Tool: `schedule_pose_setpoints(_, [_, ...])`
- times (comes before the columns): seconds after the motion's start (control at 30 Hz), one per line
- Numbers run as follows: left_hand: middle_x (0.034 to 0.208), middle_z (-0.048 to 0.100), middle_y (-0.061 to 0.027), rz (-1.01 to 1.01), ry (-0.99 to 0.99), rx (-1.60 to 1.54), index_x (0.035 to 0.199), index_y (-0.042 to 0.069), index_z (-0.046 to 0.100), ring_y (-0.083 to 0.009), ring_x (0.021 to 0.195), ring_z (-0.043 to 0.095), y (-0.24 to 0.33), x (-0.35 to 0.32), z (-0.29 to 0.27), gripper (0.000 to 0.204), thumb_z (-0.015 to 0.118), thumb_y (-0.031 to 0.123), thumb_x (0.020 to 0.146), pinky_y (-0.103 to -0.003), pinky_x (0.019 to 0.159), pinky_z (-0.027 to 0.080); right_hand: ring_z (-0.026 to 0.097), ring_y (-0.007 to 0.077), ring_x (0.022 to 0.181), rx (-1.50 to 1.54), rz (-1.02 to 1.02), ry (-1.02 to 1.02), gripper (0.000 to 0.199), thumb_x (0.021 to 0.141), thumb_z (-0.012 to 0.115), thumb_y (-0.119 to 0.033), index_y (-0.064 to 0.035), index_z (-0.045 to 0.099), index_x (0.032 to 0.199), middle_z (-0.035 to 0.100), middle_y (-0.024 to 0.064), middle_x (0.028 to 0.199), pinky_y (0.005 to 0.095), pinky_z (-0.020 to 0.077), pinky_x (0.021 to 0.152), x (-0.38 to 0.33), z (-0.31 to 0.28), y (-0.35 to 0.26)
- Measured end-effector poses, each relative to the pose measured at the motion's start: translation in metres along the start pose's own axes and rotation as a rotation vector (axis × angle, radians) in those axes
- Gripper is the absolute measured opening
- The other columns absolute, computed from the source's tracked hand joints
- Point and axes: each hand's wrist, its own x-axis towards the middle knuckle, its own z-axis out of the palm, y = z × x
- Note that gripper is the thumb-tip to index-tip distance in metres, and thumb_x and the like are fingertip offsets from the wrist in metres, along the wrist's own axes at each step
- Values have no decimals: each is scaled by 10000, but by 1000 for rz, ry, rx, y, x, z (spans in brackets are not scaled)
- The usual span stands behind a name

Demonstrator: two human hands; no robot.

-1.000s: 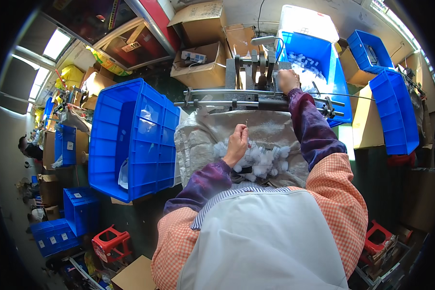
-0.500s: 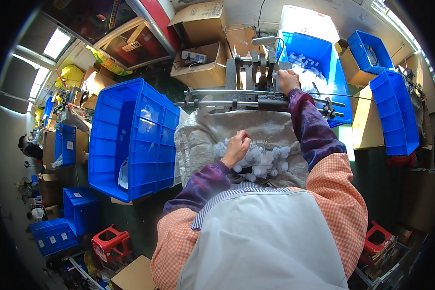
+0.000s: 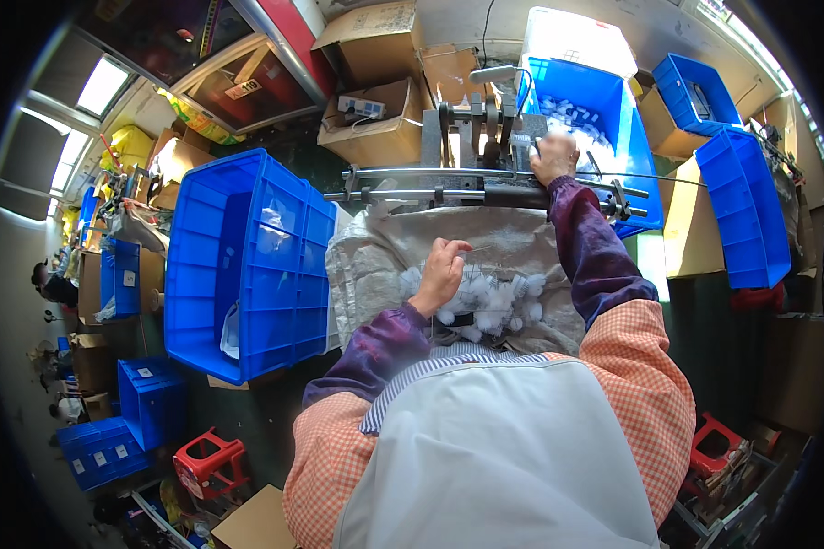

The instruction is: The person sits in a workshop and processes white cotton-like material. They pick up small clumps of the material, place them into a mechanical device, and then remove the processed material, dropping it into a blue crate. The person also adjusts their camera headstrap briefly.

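My left hand [image 3: 442, 277] is over a pile of white bristly brush pieces [image 3: 490, 302], its index finger and thumb close together and pointing right. Whatever lies between those fingers is too fine to make out. The pile rests on a pale grey woven sheet [image 3: 362, 247] in front of me. Farther off, my right hand [image 3: 555, 157] is at the right side of a dark metal bench machine [image 3: 467, 137], just behind its steel rods [image 3: 394, 174]. Its fingers are smeared by motion, so their grip is hidden.
A large blue crate [image 3: 293, 265] stands close on the left. Right of the machine, a blue bin [image 3: 636, 137] holds small white pieces [image 3: 572, 119]. Cardboard boxes [image 3: 371, 119] are behind the machine; another blue crate [image 3: 746, 210] tilts at far right. A red stool [image 3: 211, 462] is lower left.
My right hand has shifted slightly right and nearer, away from the machine's block. My left hand has risen a little, its fingers now stretching more to the right.
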Motion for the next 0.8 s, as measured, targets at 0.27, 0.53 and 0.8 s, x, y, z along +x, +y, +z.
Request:
schedule_pose_setpoints(0.27, [883, 613, -70, -171, -30, -271, 979, -7, 558, -119, 784, 590, 18, 2, -5, 176, 528, 5, 806, -241, 662, 481, 429, 258, 1020, 26, -55, 52, 243, 788, 519, -270, -140, 622, 966, 545, 47, 1004, 449, 293, 866, 5, 17, -42])
schedule_pose_setpoints(0.53, [827, 640, -68, -231, -73, -380, 966, -25, 567, -113, 771, 624, 22, 4, -14, 155, 560, 9, 814, -230, 676, 497, 410, 253, 1054, -55, -79, 77, 287, 772, 524, -275, -140, 606, 1011, 532, 61, 1013, 442, 268, 914, 0, 13, -58])
schedule_pose_setpoints(0.8, [849, 640, -68, -217, -65, -461, 966, -35, 562, -134, 799, 635, 25, 17, -21, 135, 544, -6, 836, -230, 694, 513, 525, 239, 1038, 32, -27, 10, 263, 821, 475, -246, -117, 580, 1025, 545, 71, 1056, 494, 264, 956, 5, 13, 0])
